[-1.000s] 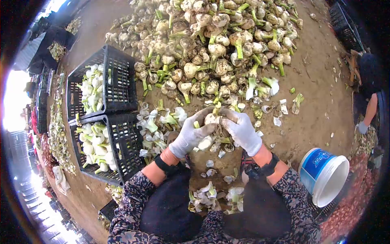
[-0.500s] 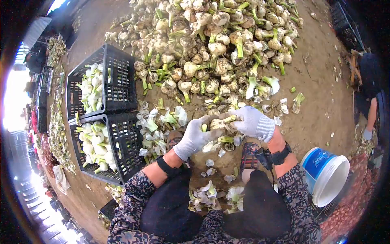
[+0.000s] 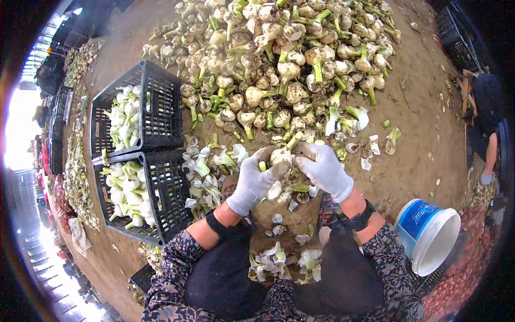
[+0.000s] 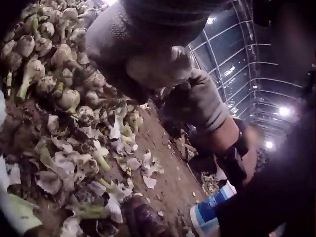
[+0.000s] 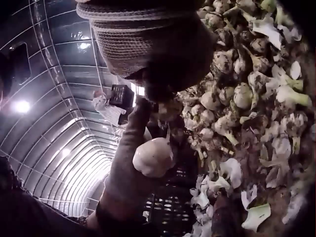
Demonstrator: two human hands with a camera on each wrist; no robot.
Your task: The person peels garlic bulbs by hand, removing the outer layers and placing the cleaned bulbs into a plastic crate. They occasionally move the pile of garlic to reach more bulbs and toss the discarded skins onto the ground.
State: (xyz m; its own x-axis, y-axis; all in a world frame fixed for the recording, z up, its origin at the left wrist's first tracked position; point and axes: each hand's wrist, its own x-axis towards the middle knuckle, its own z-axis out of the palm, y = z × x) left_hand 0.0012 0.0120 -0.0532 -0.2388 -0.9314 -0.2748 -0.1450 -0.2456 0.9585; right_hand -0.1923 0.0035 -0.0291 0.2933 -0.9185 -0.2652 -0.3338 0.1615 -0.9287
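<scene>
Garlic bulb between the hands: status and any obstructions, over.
Left hand grips garlic bulb. Right hand has fingers curled against it. Fingers partly hide bulb; loose peelings on ground nearby.

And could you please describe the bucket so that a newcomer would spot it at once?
Start at the big heap of bulbs, then look past the person's right forearm. The open bucket is there, white-rimmed, its blue label setting it apart from the brown ground and reddish litter.
</scene>
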